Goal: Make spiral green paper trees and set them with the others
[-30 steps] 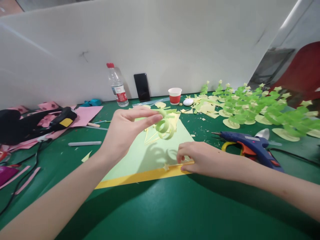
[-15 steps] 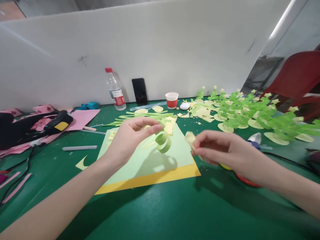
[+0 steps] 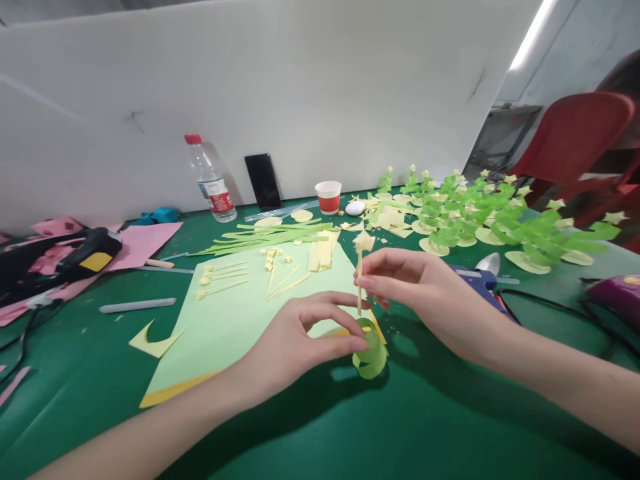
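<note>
Thumb and fingertips of my left hand (image 3: pixel 315 330) pinch a curled green paper strip (image 3: pixel 373 360), low over the green table near the paper's right corner. My right hand (image 3: pixel 420 287) grips a thin pale stick topped with a yellow paper star (image 3: pixel 364 241). The stick stands upright, its lower end just above or at the top of the curl; whether they touch I cannot tell. Left of my hands, a pale green sheet (image 3: pixel 215 340) carries several thin sticks (image 3: pixel 233 275), small yellow stars (image 3: pixel 273 257) and yellow paper strips (image 3: pixel 323 253).
Several finished paper plants (image 3: pixel 480 220) on round bases stand at the right. Behind are a bottle (image 3: pixel 215 190), a phone (image 3: pixel 263 181) and a paper cup (image 3: pixel 329 198). A blue tool (image 3: pixel 477 283) with a cord lies beyond my right hand. Green strips (image 3: pixel 265 237) lie behind the sheet.
My left hand has come down and to the right with the green curl. My right hand has brought the star-topped stick upright above it. The view has turned slightly right.
</note>
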`<state>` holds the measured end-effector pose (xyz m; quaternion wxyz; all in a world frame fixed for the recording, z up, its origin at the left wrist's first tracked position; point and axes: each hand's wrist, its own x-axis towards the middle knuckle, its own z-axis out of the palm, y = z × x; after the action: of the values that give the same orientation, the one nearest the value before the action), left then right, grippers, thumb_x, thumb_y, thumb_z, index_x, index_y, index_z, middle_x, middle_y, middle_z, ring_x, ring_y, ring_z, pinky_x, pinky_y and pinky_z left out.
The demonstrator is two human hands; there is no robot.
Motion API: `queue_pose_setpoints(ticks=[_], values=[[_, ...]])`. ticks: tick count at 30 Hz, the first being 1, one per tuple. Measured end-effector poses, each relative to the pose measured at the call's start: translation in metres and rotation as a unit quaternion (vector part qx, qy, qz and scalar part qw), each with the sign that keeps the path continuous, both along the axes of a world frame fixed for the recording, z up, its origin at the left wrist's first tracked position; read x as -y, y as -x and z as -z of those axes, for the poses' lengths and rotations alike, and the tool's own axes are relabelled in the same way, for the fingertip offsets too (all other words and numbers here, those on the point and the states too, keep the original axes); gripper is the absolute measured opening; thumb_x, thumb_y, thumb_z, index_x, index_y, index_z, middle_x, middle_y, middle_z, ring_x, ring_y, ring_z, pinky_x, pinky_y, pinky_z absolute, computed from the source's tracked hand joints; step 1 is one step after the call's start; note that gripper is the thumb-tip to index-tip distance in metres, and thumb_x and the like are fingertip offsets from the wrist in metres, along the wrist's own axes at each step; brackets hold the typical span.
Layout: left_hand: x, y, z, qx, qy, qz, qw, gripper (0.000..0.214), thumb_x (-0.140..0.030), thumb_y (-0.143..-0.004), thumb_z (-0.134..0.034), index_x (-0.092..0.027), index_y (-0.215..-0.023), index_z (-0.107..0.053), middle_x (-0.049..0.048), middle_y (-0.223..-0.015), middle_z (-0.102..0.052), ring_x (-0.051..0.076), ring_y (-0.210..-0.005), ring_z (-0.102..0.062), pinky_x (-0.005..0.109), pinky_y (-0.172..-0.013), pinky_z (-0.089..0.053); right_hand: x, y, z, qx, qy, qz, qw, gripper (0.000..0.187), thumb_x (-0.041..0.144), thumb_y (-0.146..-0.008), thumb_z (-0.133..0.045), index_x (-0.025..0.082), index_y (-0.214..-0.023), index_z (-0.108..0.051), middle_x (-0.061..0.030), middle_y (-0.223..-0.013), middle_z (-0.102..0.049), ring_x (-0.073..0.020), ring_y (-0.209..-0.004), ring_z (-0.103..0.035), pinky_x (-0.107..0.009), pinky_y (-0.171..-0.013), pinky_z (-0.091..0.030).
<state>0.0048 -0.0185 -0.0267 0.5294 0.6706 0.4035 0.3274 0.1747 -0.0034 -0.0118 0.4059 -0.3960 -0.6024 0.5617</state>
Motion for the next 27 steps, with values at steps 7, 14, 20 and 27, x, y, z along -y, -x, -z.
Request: queue_pose_setpoints(ticks=[7,14,20,27], values=[[0.003,-0.003,0.009,0.038,0.019,-0.001,0.999,0.007,-0.017,-0.069,-0.066,-0.019,-0.063,-0.068,-0.0012,-0.075,-0.066,0.014,-0.077,-0.059,0.021,-0.074,-0.045,0.002,0.004,0.014,0.013,0.091,-0.050,0.994,0.016,0.027,-0.065,-0.068,0.016,-0.066,-0.057,0.0034,-0.063,-0.052,-0.0078,-0.058,-0.047,-0.021,-0.057,-0.038],[0.002,-0.008,0.020,0.020,0.055,0.002,0.998,0.004,-0.017,-0.068,-0.067,-0.017,-0.063,-0.068,-0.0023,-0.075,-0.068,0.012,-0.076,-0.060,0.018,-0.073,-0.045,0.003,-0.001,0.024,0.023,0.133,-0.076,0.988,0.015,0.026,-0.065,-0.067,0.016,-0.068,-0.057,0.0027,-0.066,-0.052,-0.0083,-0.062,-0.046,-0.021,-0.059,-0.036],[0.001,-0.009,0.030,0.016,0.087,0.006,0.996,0.004,-0.017,-0.068,-0.067,-0.017,-0.065,-0.069,-0.0014,-0.075,-0.070,0.012,-0.075,-0.061,0.019,-0.070,-0.046,-0.001,-0.006,0.025,0.121,0.093,-0.060,0.986,0.021,0.037,-0.071,-0.058,0.018,-0.076,-0.055,0.0002,-0.073,-0.052,-0.0107,-0.065,-0.047,-0.022,-0.058,-0.037],[-0.003,-0.010,0.035,0.050,0.058,-0.030,0.997,0.006,-0.016,-0.065,-0.069,-0.017,-0.060,-0.070,0.0015,-0.074,-0.067,0.016,-0.088,-0.058,0.022,-0.078,-0.045,0.010,-0.065,0.017,0.542,-0.190,0.159,0.803,0.021,0.042,-0.075,-0.044,0.022,-0.078,-0.052,-0.0027,-0.066,-0.053,-0.0152,-0.051,-0.048,-0.028,-0.049,-0.036]])
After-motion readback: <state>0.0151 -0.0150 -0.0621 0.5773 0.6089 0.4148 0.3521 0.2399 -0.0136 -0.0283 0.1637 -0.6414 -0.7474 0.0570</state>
